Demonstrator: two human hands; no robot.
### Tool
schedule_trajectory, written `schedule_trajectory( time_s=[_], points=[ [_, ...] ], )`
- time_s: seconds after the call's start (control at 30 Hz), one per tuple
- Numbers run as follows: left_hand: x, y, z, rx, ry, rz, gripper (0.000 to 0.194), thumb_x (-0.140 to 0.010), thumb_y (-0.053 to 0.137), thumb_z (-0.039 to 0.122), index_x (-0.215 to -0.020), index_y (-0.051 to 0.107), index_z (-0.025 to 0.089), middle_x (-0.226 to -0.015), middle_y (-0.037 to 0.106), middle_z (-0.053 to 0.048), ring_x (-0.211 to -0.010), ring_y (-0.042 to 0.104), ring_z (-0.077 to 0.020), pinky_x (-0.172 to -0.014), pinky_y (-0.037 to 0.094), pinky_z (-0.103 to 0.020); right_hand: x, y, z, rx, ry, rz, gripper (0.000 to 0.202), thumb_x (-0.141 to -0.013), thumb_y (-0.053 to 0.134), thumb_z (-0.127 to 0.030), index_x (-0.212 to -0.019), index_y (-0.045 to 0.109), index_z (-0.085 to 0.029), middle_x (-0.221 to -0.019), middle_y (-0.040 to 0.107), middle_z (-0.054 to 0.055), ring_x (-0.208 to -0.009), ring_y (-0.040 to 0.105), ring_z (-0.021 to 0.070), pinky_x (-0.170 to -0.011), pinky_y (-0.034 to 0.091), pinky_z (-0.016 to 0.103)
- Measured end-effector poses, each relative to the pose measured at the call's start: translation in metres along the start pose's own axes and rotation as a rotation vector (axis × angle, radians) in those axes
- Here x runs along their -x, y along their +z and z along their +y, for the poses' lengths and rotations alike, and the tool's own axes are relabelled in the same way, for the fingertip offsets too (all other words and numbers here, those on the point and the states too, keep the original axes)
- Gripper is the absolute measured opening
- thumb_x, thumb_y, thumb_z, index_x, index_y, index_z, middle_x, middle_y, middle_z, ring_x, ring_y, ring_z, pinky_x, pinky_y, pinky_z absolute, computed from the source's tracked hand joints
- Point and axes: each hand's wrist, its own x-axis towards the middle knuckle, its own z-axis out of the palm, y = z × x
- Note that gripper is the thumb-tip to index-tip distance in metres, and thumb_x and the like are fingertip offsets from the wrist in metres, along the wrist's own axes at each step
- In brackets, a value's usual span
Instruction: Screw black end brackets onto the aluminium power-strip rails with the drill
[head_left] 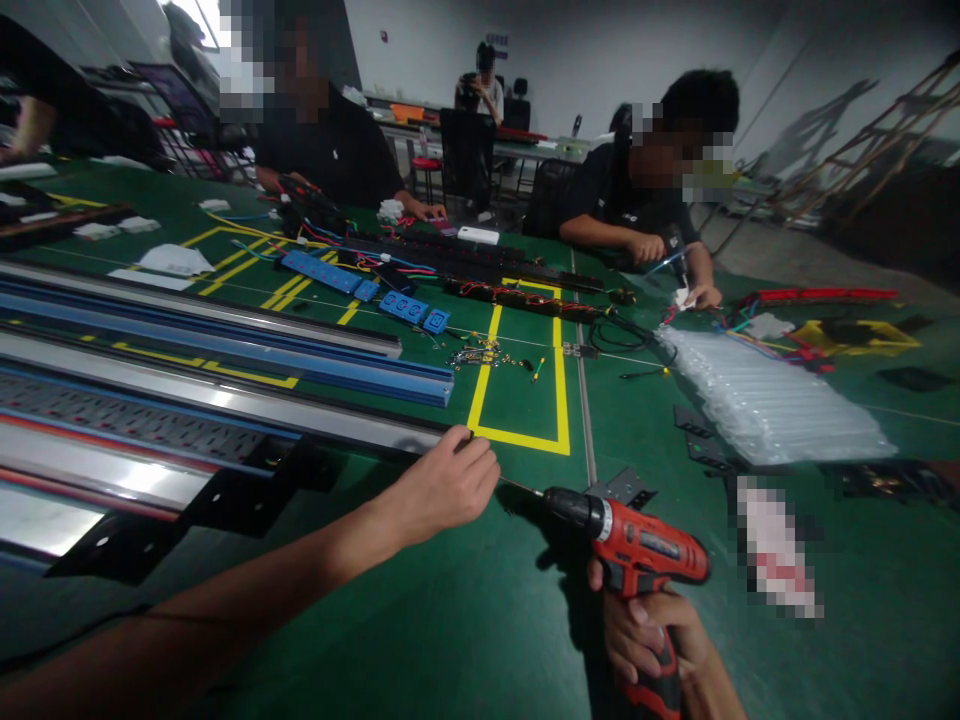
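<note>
My right hand (649, 640) is wrapped round the handle of a red and black cordless drill (652, 545). The drill points left, and its long thin bit (521, 487) runs up to my left hand (457, 480). My left hand is closed, fingers curled, at the right end of a long silver metal rail (352, 422). The bit's tip and whatever lies between those fingers are hidden. Behind that rail lies a blue metal profile (360, 368). A dark bracket (626, 488) rests just behind the drill's chuck.
Small screws and fittings (480, 355) lie within yellow tape lines (562, 400) on the green table (450, 620). Blue socket modules (322, 272) and wired black strips (517, 295) lie beyond. Bubble wrap (780, 400) is at right. Two people sit opposite; one (630, 205) handles a tool.
</note>
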Motion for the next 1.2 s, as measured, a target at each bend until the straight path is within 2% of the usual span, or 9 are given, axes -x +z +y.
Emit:
schedule_trajectory(
  time_s=[0.2, 0.37, 0.57, 0.67, 0.77, 0.83, 0.93, 1.03, 1.2],
  points=[
    [-0.001, 0.009, -0.004, 0.085, 0.000, -0.023, 0.020, -0.098, 0.044, 0.013, -0.094, 0.064, 0.014, -0.085, 0.061, -0.007, -0.088, 0.053, -0.0233, -0.081, 0.037, -0.040, 0.000, -0.001, 0.001, -0.027, -0.005, -0.013, 0.034, -0.075, 0.065, -0.022, -0.108, 0.061, -0.015, -0.040, 0.037, -0.013, -0.028, 0.025, 0.0070, -0.041, 0.042, 0.024],
    [-0.005, 0.012, 0.000, 0.348, -0.104, -0.023, 0.022, -0.099, 0.051, 0.034, -0.104, 0.062, 0.016, -0.099, 0.065, -0.007, -0.099, 0.055, -0.0243, -0.087, 0.038, -0.041, -0.001, -0.004, 0.002, -0.053, -0.025, -0.045, 0.034, -0.073, 0.062, -0.017, -0.107, 0.062, -0.015, -0.041, 0.040, -0.011, -0.028, 0.028, 0.0075, -0.042, 0.044, 0.026],
    [-0.005, 0.007, 0.006, 0.529, -0.269, 0.149, 0.088, -0.089, 0.048, 0.070, -0.150, 0.025, 0.010, -0.150, 0.039, -0.021, -0.139, 0.032, -0.0356, -0.115, 0.023, -0.056, 0.002, 0.000, 0.001, -0.048, -0.116, -0.001, 0.033, -0.072, 0.062, -0.017, -0.105, 0.064, -0.015, -0.040, 0.034, -0.013, -0.028, 0.025, 0.0061, -0.042, 0.042, 0.024],
    [0.000, 0.011, 0.012, 0.669, -0.411, 0.344, 0.072, -0.095, 0.043, 0.059, -0.147, 0.028, 0.011, -0.147, 0.037, -0.021, -0.137, 0.034, -0.0336, -0.113, 0.029, -0.054, 0.004, 0.007, 0.000, -0.033, -0.181, 0.007, 0.033, -0.072, 0.062, -0.017, -0.105, 0.064, -0.015, -0.040, 0.033, -0.013, -0.029, 0.023, 0.0060, -0.042, 0.041, 0.024],
    [-0.001, 0.020, 0.029, 0.756, -0.521, 0.505, 0.042, -0.098, 0.043, 0.040, -0.131, 0.042, 0.013, -0.128, 0.049, -0.017, -0.123, 0.046, -0.0288, -0.104, 0.040, -0.048, 0.007, 0.012, 0.000, -0.024, -0.259, 0.042, 0.029, -0.072, 0.064, -0.019, -0.102, 0.064, -0.018, -0.041, 0.032, -0.013, -0.028, 0.021, 0.0057, -0.040, 0.039, 0.023],
    [-0.007, 0.026, 0.044, 0.764, -0.557, 0.438, 0.023, -0.098, 0.043, 0.030, -0.114, 0.050, 0.016, -0.111, 0.055, -0.012, -0.109, 0.052, -0.0249, -0.097, 0.044, -0.044, 0.009, 0.012, -0.001, -0.032, -0.315, 0.058, 0.028, -0.072, 0.066, -0.020, -0.100, 0.063, -0.019, -0.040, 0.030, -0.014, -0.027, 0.019, 0.0052, -0.038, 0.036, 0.023],
    [-0.026, 0.030, 0.069, 0.704, -0.491, 0.136, 0.016, -0.099, 0.043, 0.029, -0.103, 0.056, 0.019, -0.100, 0.060, -0.006, -0.098, 0.053, -0.0235, -0.088, 0.046, -0.042, 0.012, 0.013, -0.002, -0.060, -0.387, 0.046, 0.027, -0.072, 0.068, -0.021, -0.099, 0.061, -0.019, -0.037, 0.024, -0.017, -0.025, 0.013, 0.0039, -0.036, 0.032, 0.022],
    [-0.051, 0.033, 0.091, 0.624, -0.451, -0.048, 0.027, -0.094, 0.055, 0.039, -0.110, 0.058, 0.018, -0.103, 0.060, -0.007, -0.099, 0.053, -0.0265, -0.084, 0.047, -0.043, 0.014, 0.014, -0.004, -0.087, -0.453, 0.022, 0.027, -0.073, 0.067, -0.020, -0.099, 0.060, -0.020, -0.037, 0.022, -0.018, -0.024, 0.010, 0.0030, -0.034, 0.029, 0.022],
    [-0.093, 0.047, 0.116, 0.543, -0.430, -0.136, 0.050, -0.085, 0.063, 0.058, -0.105, 0.062, 0.012, -0.099, 0.062, -0.011, -0.099, 0.054, -0.0295, -0.084, 0.048, -0.044, 0.015, 0.015, -0.005, -0.107, -0.505, 0.032, 0.027, -0.073, 0.068, -0.019, -0.099, 0.060, -0.021, -0.038, 0.022, -0.018, -0.024, 0.010, 0.0027, -0.034, 0.028, 0.021]
  ],
)
